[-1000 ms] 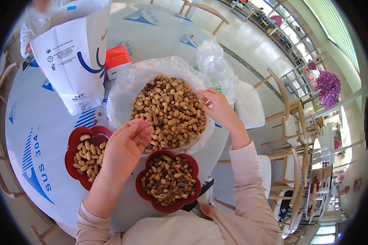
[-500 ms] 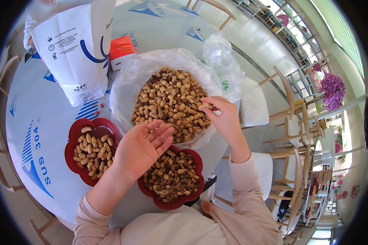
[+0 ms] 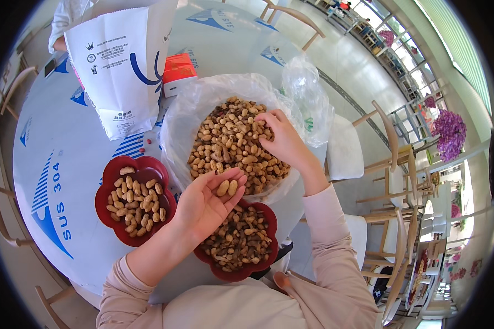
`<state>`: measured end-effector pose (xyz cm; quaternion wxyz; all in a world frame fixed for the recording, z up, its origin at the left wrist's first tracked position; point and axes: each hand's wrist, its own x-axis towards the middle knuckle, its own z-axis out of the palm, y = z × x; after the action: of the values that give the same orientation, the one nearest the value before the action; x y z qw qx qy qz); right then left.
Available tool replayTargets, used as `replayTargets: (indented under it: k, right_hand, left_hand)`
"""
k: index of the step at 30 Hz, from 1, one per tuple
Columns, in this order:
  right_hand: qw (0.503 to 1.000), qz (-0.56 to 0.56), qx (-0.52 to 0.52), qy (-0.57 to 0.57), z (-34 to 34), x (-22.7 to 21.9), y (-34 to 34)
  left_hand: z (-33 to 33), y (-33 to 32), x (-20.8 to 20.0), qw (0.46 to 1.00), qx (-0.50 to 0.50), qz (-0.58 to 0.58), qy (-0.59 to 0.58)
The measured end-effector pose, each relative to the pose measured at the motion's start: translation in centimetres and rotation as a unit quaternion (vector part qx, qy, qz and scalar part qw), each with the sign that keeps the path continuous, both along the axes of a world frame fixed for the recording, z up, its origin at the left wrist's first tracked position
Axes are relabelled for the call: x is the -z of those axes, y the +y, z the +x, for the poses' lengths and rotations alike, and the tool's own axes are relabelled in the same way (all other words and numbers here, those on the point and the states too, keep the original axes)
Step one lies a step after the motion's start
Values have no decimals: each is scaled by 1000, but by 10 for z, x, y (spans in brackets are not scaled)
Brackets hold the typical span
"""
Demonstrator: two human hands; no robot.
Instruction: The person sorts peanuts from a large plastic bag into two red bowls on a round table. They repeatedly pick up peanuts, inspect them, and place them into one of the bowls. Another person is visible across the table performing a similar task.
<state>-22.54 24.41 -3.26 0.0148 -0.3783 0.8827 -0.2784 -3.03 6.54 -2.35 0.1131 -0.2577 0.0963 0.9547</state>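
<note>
My left hand [image 3: 200, 205] is palm up with its fingers slightly cupped, and two peanuts [image 3: 228, 188] in their shells rest on it. My right hand [image 3: 282, 140] reaches over the big heap of unshelled peanuts [image 3: 230, 140], thumb and forefinger spread around some nuts at its right side. A clear plastic bag [image 3: 175, 123] spreads open around the heap. Below my left hand stands a dark red flower-shaped bowl [image 3: 273, 233] of smaller, darker peanuts, partly covered by the hand. Another red flower-shaped bowl [image 3: 107, 211], to the left, holds paler, plumper peanuts.
A tall white paper bag [image 3: 112, 77] and a red-and-white box [image 3: 179, 74] stand behind on the round, blue-printed table [image 3: 38, 164]. A few reddish kernels lie near the bag. A crumpled plastic bag [image 3: 307, 90] lies at the right edge. Chairs [image 3: 345, 142] stand to the right; another person's sleeve [image 3: 66, 22] shows far left.
My right hand has moved up and left into the heap; the peanut it pinched no longer shows there. Two peanuts now show in my left palm. The whole view has shifted slightly.
</note>
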Motion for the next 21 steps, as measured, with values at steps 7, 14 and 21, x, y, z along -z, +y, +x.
replayTargets:
  k: [7,14,21]
  right_hand:
    - [1000,1,-10,-19,-11,14,0]
    - [999,-18,-18,-39,-9,7,3]
    - [982,-139,55,-116,-7,2,17]
  left_hand:
    - [-1,0,0,1000,-16,6,-3]
    - [-2,-1,-1,1000,-19,-1,-5]
    - [-3,-1,1,1000,-21,7,-9]
